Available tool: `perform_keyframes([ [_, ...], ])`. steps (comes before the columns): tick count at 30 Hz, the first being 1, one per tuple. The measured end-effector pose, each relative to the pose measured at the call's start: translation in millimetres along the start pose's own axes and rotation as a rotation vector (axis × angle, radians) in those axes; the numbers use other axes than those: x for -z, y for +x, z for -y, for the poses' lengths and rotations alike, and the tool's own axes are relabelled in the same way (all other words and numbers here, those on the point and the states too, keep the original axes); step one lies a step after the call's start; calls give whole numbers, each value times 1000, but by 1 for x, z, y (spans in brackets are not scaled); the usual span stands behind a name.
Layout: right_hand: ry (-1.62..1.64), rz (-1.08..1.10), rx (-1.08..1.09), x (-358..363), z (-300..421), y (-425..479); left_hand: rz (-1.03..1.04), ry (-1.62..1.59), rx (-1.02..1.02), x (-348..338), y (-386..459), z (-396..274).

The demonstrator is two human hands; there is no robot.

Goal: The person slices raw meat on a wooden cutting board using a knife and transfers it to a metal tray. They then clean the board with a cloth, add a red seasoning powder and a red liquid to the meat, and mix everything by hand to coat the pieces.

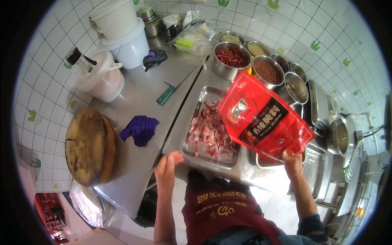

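My right hand (292, 159) grips the lower right corner of a red plastic pouch of marinade (266, 110). The pouch is tilted, its printed front facing up, over the right part of a shallow steel tray (192, 150). Pieces of raw meat (208, 128) lie spread in that tray, partly hidden by the pouch. My left hand (168, 162) is raised near the tray's lower left corner, fingers partly curled and holding nothing that I can see. A second steel tray (266, 165) lies partly under the pouch.
Behind the tray stand a steel pot of dried red chillies (233, 58) and a pot of reddish-brown spice (268, 70). At left are a green-handled cleaver (167, 95), a purple cloth (140, 130), a round wooden chopping block (87, 147) and white plastic buckets (125, 43). A gap divides the steel tables.
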State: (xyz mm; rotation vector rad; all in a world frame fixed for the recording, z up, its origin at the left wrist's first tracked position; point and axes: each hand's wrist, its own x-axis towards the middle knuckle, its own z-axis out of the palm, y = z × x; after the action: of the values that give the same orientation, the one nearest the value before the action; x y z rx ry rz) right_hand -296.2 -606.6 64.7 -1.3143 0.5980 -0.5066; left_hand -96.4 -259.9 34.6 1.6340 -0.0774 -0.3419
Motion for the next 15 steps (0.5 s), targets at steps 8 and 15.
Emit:
perform_keyframes([
  [8, -65, -94, -36, -14, 0, -4, 88, -21, 75, 21, 31, 18],
  [15, -76, -134, -16, -32, 14, -2, 197, -61, 92, 22, 41, 24],
])
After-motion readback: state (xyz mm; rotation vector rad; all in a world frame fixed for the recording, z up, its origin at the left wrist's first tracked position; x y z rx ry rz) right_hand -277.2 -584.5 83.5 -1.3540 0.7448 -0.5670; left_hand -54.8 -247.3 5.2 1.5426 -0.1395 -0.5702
